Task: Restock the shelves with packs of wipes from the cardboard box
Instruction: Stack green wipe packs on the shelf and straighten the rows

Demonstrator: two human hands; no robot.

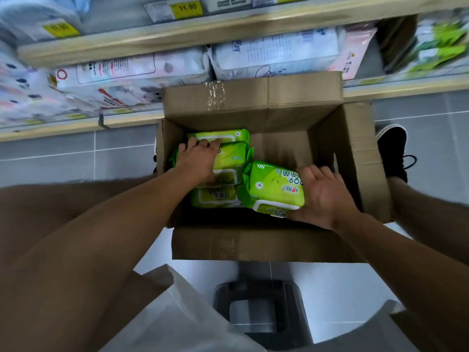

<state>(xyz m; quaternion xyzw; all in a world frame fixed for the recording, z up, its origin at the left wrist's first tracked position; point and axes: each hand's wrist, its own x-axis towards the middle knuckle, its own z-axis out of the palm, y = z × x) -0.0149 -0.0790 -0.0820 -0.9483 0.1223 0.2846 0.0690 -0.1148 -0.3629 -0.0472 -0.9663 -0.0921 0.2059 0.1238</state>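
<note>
At the box's (355, 158) near-right corner the right hand (322, 196) grips the tilted pack (275, 189) by its end, long axis running left from the palm, while the left hand (198, 160) curls over the left pack (232, 158), with the shelves (132, 120) beyond the far flap.

A shop, it seems: yellow price tags (187, 8) at twelve o'clock edge shelves (152, 38) stacked with blurred packaged paper goods (132, 69).

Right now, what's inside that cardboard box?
In the cardboard box, green packs of wipes lie at the left; the left hand grips one, the right hand holds a tilted pack. Whatever lies under them is hidden.
</note>
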